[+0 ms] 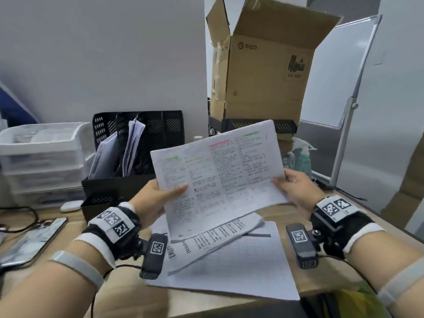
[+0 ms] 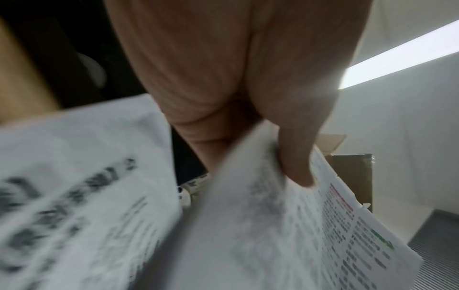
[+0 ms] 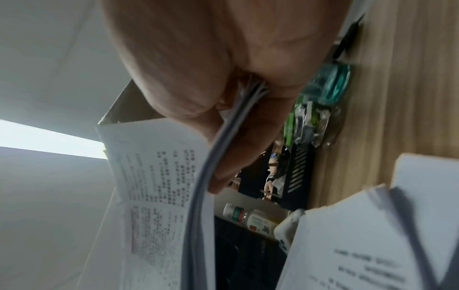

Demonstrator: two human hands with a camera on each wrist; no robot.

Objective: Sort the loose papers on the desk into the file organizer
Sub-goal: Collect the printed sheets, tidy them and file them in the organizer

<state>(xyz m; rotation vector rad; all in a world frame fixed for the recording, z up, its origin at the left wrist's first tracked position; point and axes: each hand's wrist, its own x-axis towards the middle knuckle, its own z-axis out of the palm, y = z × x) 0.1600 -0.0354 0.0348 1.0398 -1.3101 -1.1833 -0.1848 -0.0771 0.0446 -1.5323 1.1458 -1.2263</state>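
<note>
White printed sheets (image 1: pixel 220 171), marked with green and red bars, are held up above the tabletop (image 1: pixel 332 267) by both hands. The left hand (image 1: pixel 153 200) pinches the left edge, thumb on top; the right hand (image 1: pixel 298 189) pinches the right edge. More loose papers (image 1: pixel 241 260) lie flat beneath them. The black file organizer (image 1: pixel 137 143), already holding some papers, stands behind on the left.

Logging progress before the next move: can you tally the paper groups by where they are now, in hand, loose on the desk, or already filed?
Held printed stack with coloured headings, gripped by left hand and right hand: 1
Loose white paper items on the wooden desk: at least 2, overlapping
Paper bundles in the black mesh file organizer: 2
Total: at least 5
</note>
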